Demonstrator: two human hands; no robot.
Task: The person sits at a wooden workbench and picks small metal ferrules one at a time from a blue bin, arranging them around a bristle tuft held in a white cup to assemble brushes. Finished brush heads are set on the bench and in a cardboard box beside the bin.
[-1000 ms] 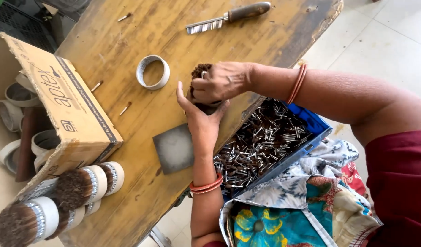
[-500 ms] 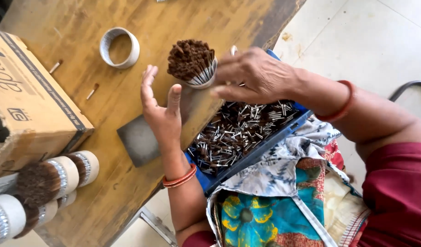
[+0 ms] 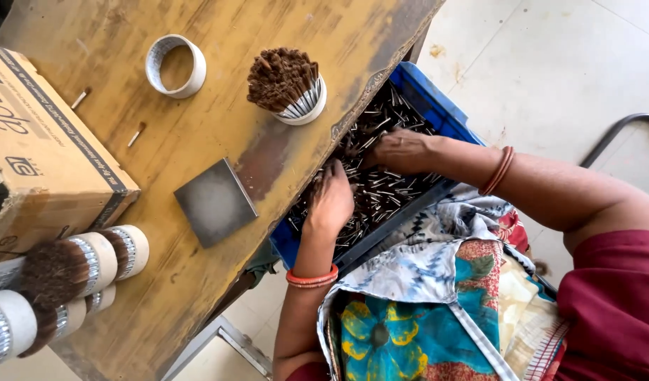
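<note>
Both hands are down in the blue crate point(image 3: 437, 106) on the lap: the left hand point(image 3: 331, 201) curls loosely over the small brush pieces point(image 3: 381, 187), the right hand point(image 3: 398, 149) rests on them, fingers bent, gathering. The filled ring point(image 3: 289, 85) stands on the table point(image 3: 324, 28); an empty ring point(image 3: 175, 65) sits nearby. Scooping another even handful seems the need.
</note>
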